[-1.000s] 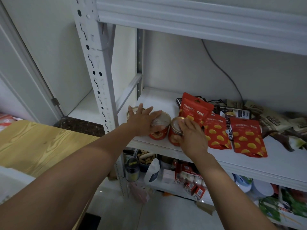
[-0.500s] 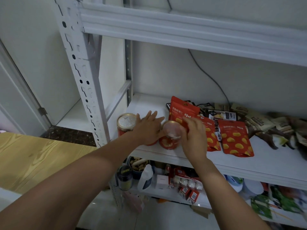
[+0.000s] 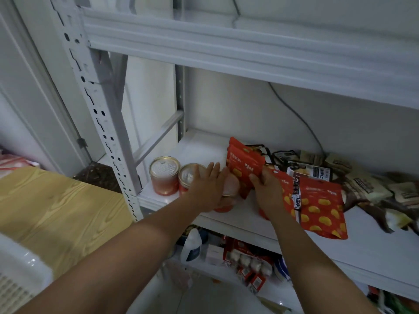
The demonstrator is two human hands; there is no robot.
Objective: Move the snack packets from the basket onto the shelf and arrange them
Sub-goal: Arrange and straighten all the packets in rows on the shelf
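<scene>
On the white shelf [image 3: 374, 241] three red cans with foil lids stand in a row at the left end. The first can [image 3: 164, 175] and second can [image 3: 187, 177] are free. My left hand [image 3: 207, 189] lies with straight fingers over the third can [image 3: 229, 196], mostly hiding it. My right hand [image 3: 268, 189] grips the lower edge of an upright red snack pouch [image 3: 244, 163] just right of that can. Two more red pouches lie flat, one [image 3: 322, 207] in plain sight and one [image 3: 286, 189] partly under my right hand.
Brown and black snack packets [image 3: 362, 184] are piled at the shelf's right and back. A white basket [image 3: 18, 275] sits at the lower left on a wooden table [image 3: 56, 211]. The perforated shelf post [image 3: 99, 123] stands left of the cans. Bottles and boxes fill the shelf below [image 3: 226, 257].
My right hand left the third can and took hold of the upright red pouch. My left hand slid right from the second can onto the third can.
</scene>
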